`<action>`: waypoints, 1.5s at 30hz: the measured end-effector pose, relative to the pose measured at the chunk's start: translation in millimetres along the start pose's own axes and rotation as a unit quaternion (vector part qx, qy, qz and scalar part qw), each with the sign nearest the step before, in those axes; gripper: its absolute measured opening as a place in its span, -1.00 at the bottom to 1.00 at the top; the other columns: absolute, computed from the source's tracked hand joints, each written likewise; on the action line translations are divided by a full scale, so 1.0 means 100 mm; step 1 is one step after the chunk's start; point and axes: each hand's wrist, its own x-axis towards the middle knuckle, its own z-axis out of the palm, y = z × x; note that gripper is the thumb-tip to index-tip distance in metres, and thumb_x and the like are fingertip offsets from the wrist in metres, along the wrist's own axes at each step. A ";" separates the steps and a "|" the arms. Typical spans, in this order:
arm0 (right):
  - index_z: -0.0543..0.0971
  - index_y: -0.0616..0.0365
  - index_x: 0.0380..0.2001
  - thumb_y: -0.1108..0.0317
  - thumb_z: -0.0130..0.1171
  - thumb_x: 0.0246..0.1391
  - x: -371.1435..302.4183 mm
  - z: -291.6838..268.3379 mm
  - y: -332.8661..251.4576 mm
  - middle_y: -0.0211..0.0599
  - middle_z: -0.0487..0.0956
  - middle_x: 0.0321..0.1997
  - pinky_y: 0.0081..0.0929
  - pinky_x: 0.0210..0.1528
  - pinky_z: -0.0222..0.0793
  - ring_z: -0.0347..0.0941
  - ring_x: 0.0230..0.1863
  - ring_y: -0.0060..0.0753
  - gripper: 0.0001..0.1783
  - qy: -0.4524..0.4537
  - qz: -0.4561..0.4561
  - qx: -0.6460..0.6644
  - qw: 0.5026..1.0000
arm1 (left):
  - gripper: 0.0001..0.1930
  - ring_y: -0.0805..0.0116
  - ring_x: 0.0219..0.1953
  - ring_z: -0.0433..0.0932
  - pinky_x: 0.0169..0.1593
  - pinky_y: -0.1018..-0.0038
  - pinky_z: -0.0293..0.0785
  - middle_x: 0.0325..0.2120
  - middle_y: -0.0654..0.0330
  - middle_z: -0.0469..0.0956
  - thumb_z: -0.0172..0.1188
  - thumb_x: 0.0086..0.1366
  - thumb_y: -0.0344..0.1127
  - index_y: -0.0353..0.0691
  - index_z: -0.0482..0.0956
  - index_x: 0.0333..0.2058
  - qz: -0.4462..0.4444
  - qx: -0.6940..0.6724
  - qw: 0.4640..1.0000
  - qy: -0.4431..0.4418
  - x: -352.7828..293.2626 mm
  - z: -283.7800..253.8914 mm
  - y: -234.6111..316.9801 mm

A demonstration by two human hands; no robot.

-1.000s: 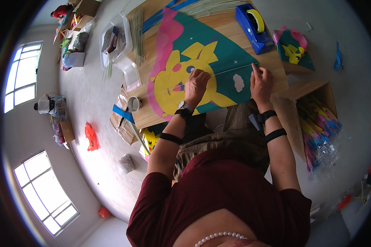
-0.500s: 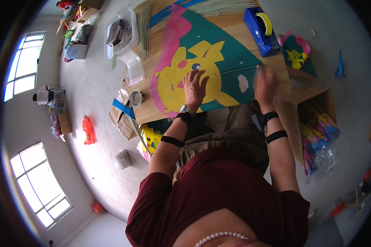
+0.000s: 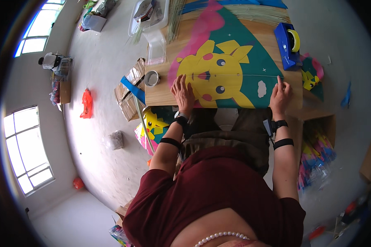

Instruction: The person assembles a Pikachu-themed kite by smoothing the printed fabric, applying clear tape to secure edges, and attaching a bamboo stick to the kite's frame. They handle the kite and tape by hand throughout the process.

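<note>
A large kite-like triangular sheet [image 3: 257,57], green and pink with a yellow cartoon figure, lies flat on the wooden table. Across it runs a thin pale stick [image 3: 231,75]. At the sheet's left edge my left hand [image 3: 183,94] rests with fingers spread, fingertips close to the stick's left end. My right hand [image 3: 280,95] is at the right corner. Its index finger stretches out onto the stick's right end, while the other fingers bend loosely. Neither hand is wrapped round anything.
A blue tape dispenser [image 3: 287,49] with yellow tape stands at the table's right. Bundled thin sticks [image 3: 251,15] lie along the far side. A round tin [image 3: 152,78] sits at the left edge. Below right is a cardboard box [image 3: 317,115] with colourful pieces.
My left hand has slid from the sheet's middle to its left edge. My right hand, blurred before, now has its index finger on the right corner. The whole view has shifted.
</note>
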 end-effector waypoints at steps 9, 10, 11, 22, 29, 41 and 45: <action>0.54 -0.17 0.23 0.34 0.15 0.26 -0.02 0.03 0.03 -0.27 0.47 -0.05 -0.06 0.00 0.37 0.45 -0.03 -0.06 -0.53 -0.007 -0.006 -0.010 1.000 | -0.53 -0.01 0.31 0.29 0.38 0.08 0.10 0.21 0.05 0.38 0.10 0.35 -0.35 -0.09 0.44 0.23 -0.003 -0.019 0.999 -0.028 0.00 0.02 0.01; 0.54 -0.17 0.23 0.35 0.15 0.26 -0.02 0.02 0.02 -0.27 0.47 -0.05 -0.06 0.00 0.36 0.44 -0.03 -0.06 -0.53 -0.008 -0.006 -0.009 1.000 | -0.54 -0.02 0.31 0.29 0.38 0.08 0.11 0.20 0.05 0.39 0.10 0.34 -0.36 -0.08 0.46 0.22 0.001 -0.013 1.000 -0.025 0.00 0.02 0.01; 0.54 -0.18 0.23 0.35 0.15 0.25 -0.01 0.02 0.02 -0.27 0.47 -0.04 -0.06 0.00 0.36 0.44 -0.03 -0.06 -0.53 -0.007 -0.007 -0.010 1.000 | -0.55 -0.02 0.30 0.30 0.37 0.08 0.11 0.19 0.04 0.39 0.10 0.32 -0.36 -0.07 0.48 0.21 0.004 -0.008 1.000 -0.023 0.00 0.02 0.01; 0.56 -0.20 0.20 0.34 0.13 0.25 0.00 0.03 0.02 -0.28 0.48 -0.05 -0.05 0.00 0.35 0.44 -0.02 -0.06 -0.55 -0.003 -0.016 -0.019 1.000 | -0.59 0.00 0.26 0.34 0.35 0.10 0.14 0.13 0.07 0.44 0.13 0.29 -0.41 -0.03 0.55 0.12 -0.006 -0.016 1.000 0.012 0.00 0.01 0.07; 0.56 -0.21 0.19 0.33 0.14 0.25 -0.02 0.04 0.02 -0.31 0.48 -0.06 -0.06 -0.03 0.36 0.44 -0.04 -0.08 -0.56 -0.003 -0.010 -0.031 0.999 | -0.58 0.00 0.25 0.36 0.34 0.10 0.17 0.12 0.08 0.46 0.15 0.26 -0.41 -0.03 0.57 0.11 0.000 -0.015 1.000 0.020 -0.01 -0.01 0.07; 0.54 -0.22 0.18 0.27 0.14 0.27 -0.02 0.05 0.01 -0.33 0.48 -0.06 -0.10 0.03 0.34 0.45 0.00 -0.13 -0.59 0.001 0.019 -0.018 1.000 | -0.61 0.01 0.26 0.34 0.34 0.11 0.17 0.13 0.12 0.46 0.13 0.30 -0.38 -0.06 0.57 0.11 0.007 -0.002 1.000 0.017 -0.01 0.03 0.06; 0.55 -0.23 0.18 0.26 0.14 0.27 -0.02 0.06 -0.02 -0.34 0.48 -0.05 -0.10 0.06 0.32 0.45 0.01 -0.14 -0.59 0.003 0.028 -0.025 0.999 | -0.61 0.00 0.26 0.33 0.34 0.11 0.16 0.14 0.12 0.45 0.11 0.32 -0.37 -0.07 0.55 0.12 0.007 -0.007 1.000 0.010 -0.01 0.04 0.02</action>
